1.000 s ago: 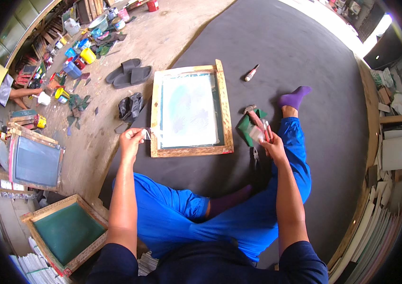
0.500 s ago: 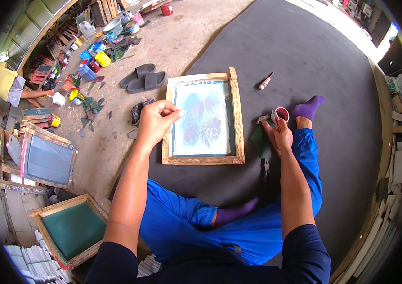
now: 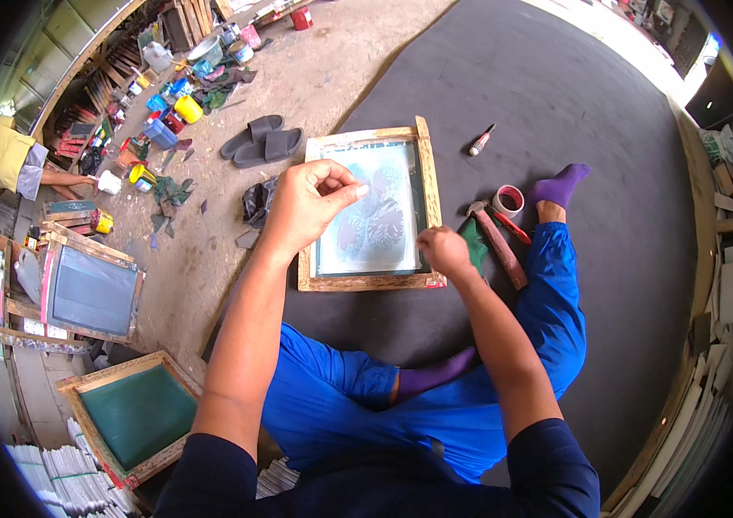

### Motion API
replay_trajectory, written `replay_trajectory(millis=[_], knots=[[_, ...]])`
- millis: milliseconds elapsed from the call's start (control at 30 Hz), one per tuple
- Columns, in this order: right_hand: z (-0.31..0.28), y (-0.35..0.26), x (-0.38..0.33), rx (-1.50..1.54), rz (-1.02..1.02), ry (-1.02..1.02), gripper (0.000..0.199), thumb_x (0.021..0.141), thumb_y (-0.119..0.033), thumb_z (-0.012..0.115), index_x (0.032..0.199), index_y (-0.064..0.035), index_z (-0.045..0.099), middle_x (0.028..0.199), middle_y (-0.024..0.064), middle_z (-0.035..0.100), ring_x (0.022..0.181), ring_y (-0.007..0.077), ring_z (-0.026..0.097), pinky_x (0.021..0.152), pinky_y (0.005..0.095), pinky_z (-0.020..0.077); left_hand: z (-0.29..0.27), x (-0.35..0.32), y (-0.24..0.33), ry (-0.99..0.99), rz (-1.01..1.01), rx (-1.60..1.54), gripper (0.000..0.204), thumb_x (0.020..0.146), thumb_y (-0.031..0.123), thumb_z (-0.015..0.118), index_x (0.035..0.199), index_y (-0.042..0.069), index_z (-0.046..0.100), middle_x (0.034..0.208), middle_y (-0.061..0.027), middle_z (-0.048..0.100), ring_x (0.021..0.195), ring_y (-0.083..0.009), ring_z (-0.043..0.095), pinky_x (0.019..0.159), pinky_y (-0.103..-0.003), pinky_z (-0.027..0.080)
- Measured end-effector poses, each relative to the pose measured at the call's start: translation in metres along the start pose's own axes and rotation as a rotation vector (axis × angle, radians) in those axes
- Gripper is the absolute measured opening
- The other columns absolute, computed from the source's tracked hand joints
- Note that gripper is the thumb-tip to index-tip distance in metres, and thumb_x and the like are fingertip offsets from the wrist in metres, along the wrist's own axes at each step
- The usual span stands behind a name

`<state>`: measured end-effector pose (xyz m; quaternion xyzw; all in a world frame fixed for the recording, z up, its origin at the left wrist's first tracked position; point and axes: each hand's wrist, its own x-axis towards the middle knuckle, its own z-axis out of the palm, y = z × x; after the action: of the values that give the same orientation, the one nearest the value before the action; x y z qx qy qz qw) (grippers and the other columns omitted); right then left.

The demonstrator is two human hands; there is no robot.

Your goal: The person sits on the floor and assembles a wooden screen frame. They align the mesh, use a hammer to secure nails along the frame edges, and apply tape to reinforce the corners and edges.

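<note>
Head view: my right hand (image 3: 446, 252) has left the small red-filled pot (image 3: 508, 200) — fingers curled, resting on the wooden screen frame's (image 3: 366, 281) near right corner. Farther left, my left hand (image 3: 310, 203) has risen over the mesh, fingertips pinched; contents unclear.

wood-framed printing screen (image 3: 372, 211) (pale mesh), dark mat (image 3: 556, 95)

Rough wooden screen frame (image 3: 365, 281) on matt dark mat (image 3: 556, 104).
</note>
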<state>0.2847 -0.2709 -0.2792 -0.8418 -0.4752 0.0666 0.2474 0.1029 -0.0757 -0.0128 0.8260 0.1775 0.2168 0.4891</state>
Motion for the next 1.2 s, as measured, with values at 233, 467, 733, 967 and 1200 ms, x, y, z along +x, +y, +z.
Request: replay_trajectory(millis=[233, 467, 733, 967, 1200], knots=[[0.043, -0.024, 0.007, -0.440, -0.163, -0.342, 0.017, 0.097, -0.020, 0.063, 0.099, -0.0115, 0.078, 0.109, 0.0083, 0.078, 0.111, 0.0275, 0.072, 0.085, 0.0425, 0.0609, -0.011, -0.016, 0.006, 0.041, -0.020, -0.011, 0.011, 0.088, 0.008, 0.085, 0.091, 0.002, 0.076, 0.082, -0.0036, 0.076, 0.077, -0.0079, 0.069, 0.071, -0.025, 0.055], [0.048, -0.041, 0.017, -0.534, -0.168, -0.494, 0.024, 0.101, -0.016, 0.056, 0.106, -0.0101, 0.079, 0.110, 0.0096, 0.078, 0.109, 0.0284, 0.074, 0.086, 0.0425, 0.0610, -0.023, -0.020, -0.009, 0.058, -0.009, -0.024, 0.010, 0.088, 0.006, 0.084, 0.091, 0.001, 0.076, 0.084, -0.0044, 0.077, 0.077, -0.0085, 0.070, 0.072, -0.026, 0.056], [0.048, -0.028, 0.024, -0.571, -0.076, -0.394, 0.025, 0.101, -0.015, 0.060, 0.121, -0.0030, 0.069, 0.119, 0.0151, 0.074, 0.109, 0.0301, 0.074, 0.085, 0.0387, 0.0633, -0.023, -0.020, -0.012, 0.053, -0.017, -0.038, 0.010, 0.088, 0.005, 0.084, 0.092, 0.001, 0.076, 0.083, -0.0045, 0.077, 0.077, -0.0087, 0.070, 0.071, -0.026, 0.056], [-0.043, 0.028, 0.008, -0.266, 0.268, 0.095, 0.040, 0.097, -0.017, 0.066, 0.134, -0.0019, 0.062, 0.127, 0.0191, 0.070, 0.124, 0.0383, 0.066, 0.102, 0.0451, 0.0551, -0.010, -0.018, -0.002, -0.020, 0.002, -0.062, 0.012, 0.087, 0.006, 0.086, 0.092, 0.001, 0.077, 0.084, -0.0026, 0.076, 0.077, -0.0070, 0.068, 0.072, -0.026, 0.055], [-0.093, -0.086, 0.011, 1.286, -0.102, -0.157, 0.062, 0.093, -0.044, 0.075, 0.136, 0.0001, 0.066, 0.128, 0.0139, 0.071, 0.128, 0.0296, 0.062, 0.119, 0.0416, 0.0365, 0.003, -0.015, 0.021, -0.114, -0.027, -0.097, 0.012, 0.087, 0.004, 0.086, 0.094, 0.001, 0.077, 0.084, -0.0017, 0.075, 0.076, -0.0061, 0.066, 0.070, -0.024, 0.053]])
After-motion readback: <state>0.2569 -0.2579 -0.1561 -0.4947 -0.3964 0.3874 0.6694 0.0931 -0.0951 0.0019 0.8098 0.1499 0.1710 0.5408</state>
